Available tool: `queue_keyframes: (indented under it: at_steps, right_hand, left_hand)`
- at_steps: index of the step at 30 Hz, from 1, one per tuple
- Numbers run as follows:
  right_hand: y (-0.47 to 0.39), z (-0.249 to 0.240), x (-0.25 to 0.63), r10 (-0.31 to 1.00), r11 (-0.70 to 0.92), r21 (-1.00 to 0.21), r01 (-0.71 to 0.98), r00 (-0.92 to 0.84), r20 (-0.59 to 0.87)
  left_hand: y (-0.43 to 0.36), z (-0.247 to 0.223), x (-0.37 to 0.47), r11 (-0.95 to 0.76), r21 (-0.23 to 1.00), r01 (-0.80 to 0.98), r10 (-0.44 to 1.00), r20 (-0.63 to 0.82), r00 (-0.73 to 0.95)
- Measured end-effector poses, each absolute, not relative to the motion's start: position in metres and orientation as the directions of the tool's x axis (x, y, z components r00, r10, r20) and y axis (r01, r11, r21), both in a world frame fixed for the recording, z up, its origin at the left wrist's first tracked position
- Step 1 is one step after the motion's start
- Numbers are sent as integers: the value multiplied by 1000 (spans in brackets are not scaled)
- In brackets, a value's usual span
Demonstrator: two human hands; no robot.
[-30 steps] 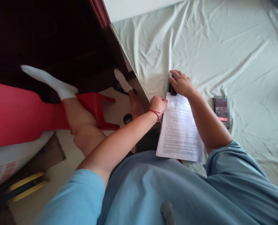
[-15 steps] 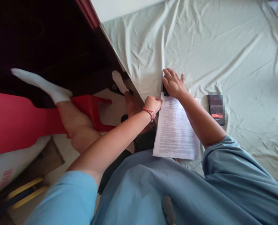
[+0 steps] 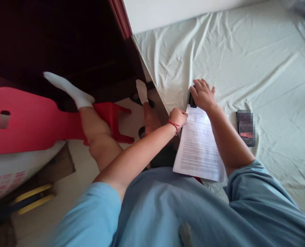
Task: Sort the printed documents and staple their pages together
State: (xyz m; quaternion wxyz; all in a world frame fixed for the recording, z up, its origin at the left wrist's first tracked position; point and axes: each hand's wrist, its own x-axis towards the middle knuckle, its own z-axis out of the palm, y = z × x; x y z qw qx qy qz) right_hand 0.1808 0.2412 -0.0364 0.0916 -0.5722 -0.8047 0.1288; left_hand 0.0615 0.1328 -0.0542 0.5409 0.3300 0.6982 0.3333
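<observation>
My left hand [image 3: 178, 117], a red string bracelet at its wrist, pinches the left edge of a stack of printed papers [image 3: 200, 147] near the upper corner. The stack lies at the edge of the cloth-covered surface, its lower end by my shirt. At its top left corner is a black stapler [image 3: 192, 100], partly hidden by my right hand [image 3: 204, 94]. That hand lies over the stapler from above, palm down, thumb along its side and the other fingers reaching past it. Whether the stapler is pressed down cannot be seen.
A phone [image 3: 246, 127] with a blurred screen lies right of the papers on the wrinkled pale cloth [image 3: 278, 92]. At left are a red plastic chair [image 3: 26, 118], a white printed sack [image 3: 26, 168] and a dark cabinet [image 3: 65, 37]. My socked foot [image 3: 67, 89] rests across the chair.
The camera view has shifted, so everything sits farther right and slightly lower. Both hands keep their places on the papers and the stapler.
</observation>
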Motion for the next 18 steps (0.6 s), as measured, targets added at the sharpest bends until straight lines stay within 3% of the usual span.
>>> queue_keyframes:
  at_steps: [6, 10, 12, 18]
  right_hand:
    - [199, -21, 220, 914, 348, -347, 871, -232, 334]
    - [127, -8, 255, 872, 305, -407, 861, -81, 482]
    - [93, -6, 268, 876, 284, -433, 856, -47, 481]
    - [54, -14, 278, 945, 318, -507, 801, -225, 238]
  left_hand:
    - [135, -61, 59, 471, 825, 312, 882, -443, -160]
    - [136, -63, 58, 434, 836, 336, 901, -415, -130]
    - [135, -65, 58, 411, 849, 331, 912, -387, -138]
    - [126, -66, 57, 370, 867, 334, 928, -327, -180]
